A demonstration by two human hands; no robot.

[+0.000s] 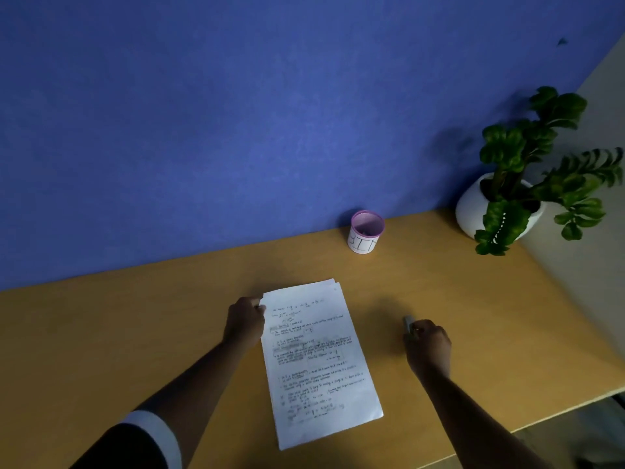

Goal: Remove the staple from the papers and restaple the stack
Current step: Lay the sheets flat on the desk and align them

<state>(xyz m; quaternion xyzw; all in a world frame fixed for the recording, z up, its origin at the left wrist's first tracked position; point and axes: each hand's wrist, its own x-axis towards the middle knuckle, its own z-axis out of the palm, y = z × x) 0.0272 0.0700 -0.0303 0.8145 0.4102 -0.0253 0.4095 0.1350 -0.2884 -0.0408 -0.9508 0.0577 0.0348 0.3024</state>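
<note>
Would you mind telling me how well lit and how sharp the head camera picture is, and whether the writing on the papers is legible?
Head view: dim and bluish overall; the plant casts a soft shadow on the blue wall; handwriting on the papers is too blurred to read; the small grey object at the right hand is smeared and unidentifiable; the desk edge bows from wide-angle distortion.

Papers (318,360): flat on desk (135,333)
Left hand (244,324): pinching top-left corner
Right hand (427,346): closed around small grey tool (408,322)
Cup (366,231): by wall

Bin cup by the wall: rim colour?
Purple/pink rim on the small white cup, lettered "BIN". Head view, the only one.
</note>
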